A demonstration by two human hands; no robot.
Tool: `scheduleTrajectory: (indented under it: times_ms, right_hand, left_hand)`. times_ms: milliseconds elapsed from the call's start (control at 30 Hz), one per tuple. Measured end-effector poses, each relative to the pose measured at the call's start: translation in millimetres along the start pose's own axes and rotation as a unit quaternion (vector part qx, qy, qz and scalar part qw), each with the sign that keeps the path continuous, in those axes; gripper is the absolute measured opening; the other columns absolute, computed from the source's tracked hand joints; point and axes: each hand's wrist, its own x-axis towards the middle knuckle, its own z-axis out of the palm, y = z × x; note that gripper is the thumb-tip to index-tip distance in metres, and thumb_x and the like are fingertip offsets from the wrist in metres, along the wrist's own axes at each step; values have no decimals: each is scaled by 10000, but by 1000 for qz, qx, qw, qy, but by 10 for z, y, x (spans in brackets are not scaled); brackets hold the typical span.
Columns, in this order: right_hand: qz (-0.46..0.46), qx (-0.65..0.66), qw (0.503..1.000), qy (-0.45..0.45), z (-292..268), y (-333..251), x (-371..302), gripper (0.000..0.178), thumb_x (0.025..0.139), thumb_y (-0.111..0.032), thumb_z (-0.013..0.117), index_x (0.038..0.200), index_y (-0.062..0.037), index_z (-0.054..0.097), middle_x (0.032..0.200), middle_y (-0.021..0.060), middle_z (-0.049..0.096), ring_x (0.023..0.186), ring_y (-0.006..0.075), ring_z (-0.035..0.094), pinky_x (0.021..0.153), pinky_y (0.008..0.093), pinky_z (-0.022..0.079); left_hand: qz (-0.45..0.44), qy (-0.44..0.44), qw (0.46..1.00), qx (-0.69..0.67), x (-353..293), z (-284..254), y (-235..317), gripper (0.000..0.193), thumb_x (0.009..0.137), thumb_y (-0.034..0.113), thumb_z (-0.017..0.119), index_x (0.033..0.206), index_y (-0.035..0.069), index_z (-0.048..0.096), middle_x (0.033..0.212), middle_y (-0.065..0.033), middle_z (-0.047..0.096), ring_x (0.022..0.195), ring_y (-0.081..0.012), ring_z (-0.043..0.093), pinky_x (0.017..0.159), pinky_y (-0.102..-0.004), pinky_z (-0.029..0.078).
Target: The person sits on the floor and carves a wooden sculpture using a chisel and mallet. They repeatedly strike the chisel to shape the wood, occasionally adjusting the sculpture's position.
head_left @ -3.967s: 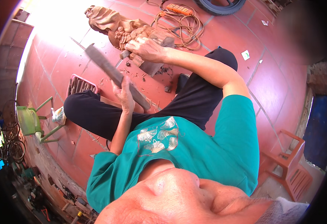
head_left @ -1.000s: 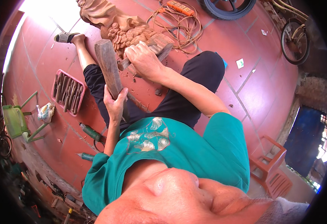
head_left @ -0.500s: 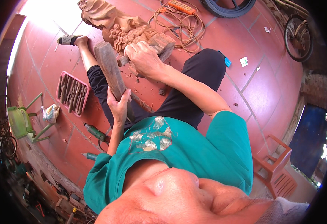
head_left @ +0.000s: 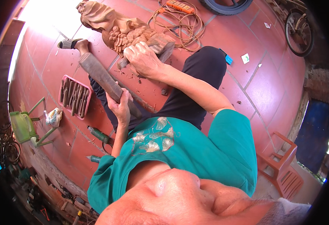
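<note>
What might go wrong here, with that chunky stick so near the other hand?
A stray blow from the wooden club, held in the left hand, might catch the right hand, which grips a short wooden rod by the carving. With no clamp in view, the carving could shift if struck. The pink basket sits close to the left leg, which might knock it.

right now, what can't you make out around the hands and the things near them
All in the head view:
Wooden piece: the right hand covers part, so its kind is unclear.
Wooden club: the left hand's grip hides some.
Tyre: cut off by the upper edge.
Pointed tool: rear behind the sleeve.
Plastic bag: contents too small.
</note>
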Motion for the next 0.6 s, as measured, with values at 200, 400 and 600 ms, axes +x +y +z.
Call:
scheduleTrajectory:
  times_ms: [200, 400, 600]
  right_hand:
    - [1, -7, 1000, -10, 11, 33, -21, 268, 719, -109, 671, 942, -29, 545, 907, 139, 578, 853, 314, 591, 818, 416, 461]
    - [-1, -13, 1000, 2, -29, 32, -5, 238, 745, -79, 650, 960, -41, 557, 910, 129, 581, 859, 299, 596, 825, 400, 459]
    - [-1, -56, 998, 22, -29, 100, -40, 257, 734, -51, 665, 969, -53, 560, 886, 126, 594, 856, 304, 603, 832, 407, 460]
  left_hand:
    - [-75, -57, 994, 52, 35, -13, -7, 408, 935, 27, 641, 1305, -16, 476, 847, -60, 592, 603, -143, 582, 544, -273, 482]
    - [12, -2, 1000, 1, -8, 55, -21, 405, 944, 69, 654, 1299, -16, 478, 799, -45, 580, 599, -130, 570, 538, -267, 467]
    - [-65, -67, 994, 49, -19, -8, -85, 381, 945, 60, 647, 1279, -21, 482, 796, -39, 573, 593, -131, 569, 535, -266, 467]
